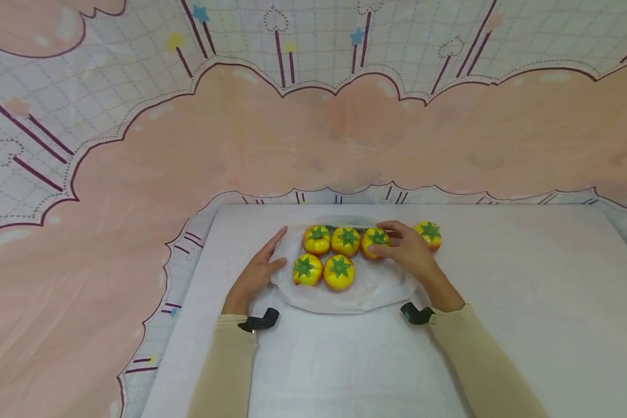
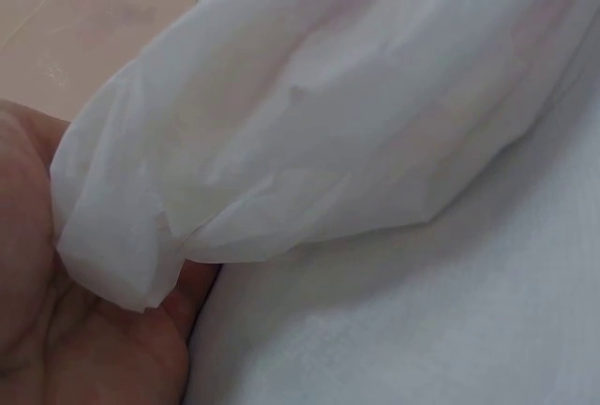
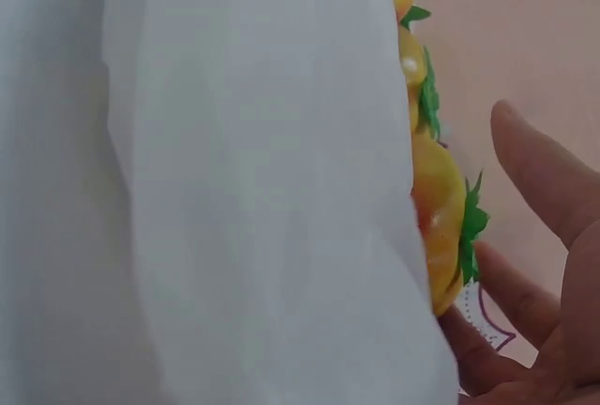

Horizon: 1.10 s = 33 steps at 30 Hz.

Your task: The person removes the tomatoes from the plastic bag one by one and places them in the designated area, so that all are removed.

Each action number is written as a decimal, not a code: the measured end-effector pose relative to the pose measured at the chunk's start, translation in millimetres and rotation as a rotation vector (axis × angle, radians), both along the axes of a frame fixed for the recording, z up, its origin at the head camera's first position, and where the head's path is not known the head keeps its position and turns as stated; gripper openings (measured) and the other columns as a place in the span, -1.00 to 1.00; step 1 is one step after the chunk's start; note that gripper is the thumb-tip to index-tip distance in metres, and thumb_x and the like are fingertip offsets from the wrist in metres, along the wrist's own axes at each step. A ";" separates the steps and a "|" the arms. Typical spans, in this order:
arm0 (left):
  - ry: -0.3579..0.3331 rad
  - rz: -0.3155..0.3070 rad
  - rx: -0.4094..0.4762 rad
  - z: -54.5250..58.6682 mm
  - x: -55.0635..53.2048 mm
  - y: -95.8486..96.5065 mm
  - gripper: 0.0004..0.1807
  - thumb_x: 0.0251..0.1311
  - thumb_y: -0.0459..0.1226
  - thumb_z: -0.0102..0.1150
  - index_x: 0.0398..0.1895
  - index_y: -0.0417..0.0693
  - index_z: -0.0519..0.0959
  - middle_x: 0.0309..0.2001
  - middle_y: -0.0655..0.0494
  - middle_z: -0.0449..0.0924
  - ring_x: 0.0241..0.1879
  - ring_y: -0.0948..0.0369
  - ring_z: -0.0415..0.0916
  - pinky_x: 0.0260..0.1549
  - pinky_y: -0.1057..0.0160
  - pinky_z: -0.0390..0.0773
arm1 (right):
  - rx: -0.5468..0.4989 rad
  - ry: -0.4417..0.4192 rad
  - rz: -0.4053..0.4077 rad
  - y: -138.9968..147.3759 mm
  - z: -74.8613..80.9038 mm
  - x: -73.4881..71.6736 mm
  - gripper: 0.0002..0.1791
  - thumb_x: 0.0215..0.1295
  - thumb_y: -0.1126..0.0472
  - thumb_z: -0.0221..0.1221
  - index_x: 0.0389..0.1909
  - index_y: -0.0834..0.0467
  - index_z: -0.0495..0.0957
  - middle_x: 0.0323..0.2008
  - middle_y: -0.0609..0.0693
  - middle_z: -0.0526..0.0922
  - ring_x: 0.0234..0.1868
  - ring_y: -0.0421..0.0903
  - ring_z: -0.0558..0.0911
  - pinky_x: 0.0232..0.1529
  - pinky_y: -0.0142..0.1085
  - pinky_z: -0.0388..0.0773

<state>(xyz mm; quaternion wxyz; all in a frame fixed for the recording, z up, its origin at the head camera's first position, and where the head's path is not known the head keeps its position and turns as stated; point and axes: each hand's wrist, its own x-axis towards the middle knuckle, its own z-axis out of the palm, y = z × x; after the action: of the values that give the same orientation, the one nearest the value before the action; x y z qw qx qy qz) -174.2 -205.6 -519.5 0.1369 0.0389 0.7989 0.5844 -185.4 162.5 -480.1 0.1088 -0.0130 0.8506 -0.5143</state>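
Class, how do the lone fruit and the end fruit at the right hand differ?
The lone fruit lies outside the wrap; the end fruit sits within it. The lone fruit stands apart; the end fruit completes a row of three, at the right hand. Both are yellow with green tops.

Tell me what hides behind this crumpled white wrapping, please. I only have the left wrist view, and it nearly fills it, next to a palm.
Observer: The head view shows five yellow, tomato-like fruits lying in the white wrapping.

Operator: Lovely! Are there any more about?

Observer: Yes, a sixth fruit sits outside it, toward the right of the group.

Operator: And is the other of the person's hands pinching one?

Observer: Not with its thumb: in the right wrist view, the right hand's thumb stands clear of the nearest fruit.
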 end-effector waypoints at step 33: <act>-0.002 -0.004 0.007 3.3 2.4 0.4 -0.21 0.45 -0.34 0.07 0.51 0.73 0.15 0.64 0.42 -0.12 0.66 0.17 -0.30 0.62 -0.09 -0.26 | 0.070 0.039 0.018 -3.2 -5.4 3.6 -0.23 0.15 0.00 0.48 0.39 -0.02 0.43 0.39 0.12 0.46 0.33 0.20 0.46 0.39 0.12 0.43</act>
<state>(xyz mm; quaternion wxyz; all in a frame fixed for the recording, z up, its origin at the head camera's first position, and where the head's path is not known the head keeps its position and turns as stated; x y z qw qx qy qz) -171.9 -205.2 -516.2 0.1388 0.0406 0.7966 0.5870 -181.8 159.3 -485.5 0.0972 -0.0271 0.8698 -0.4831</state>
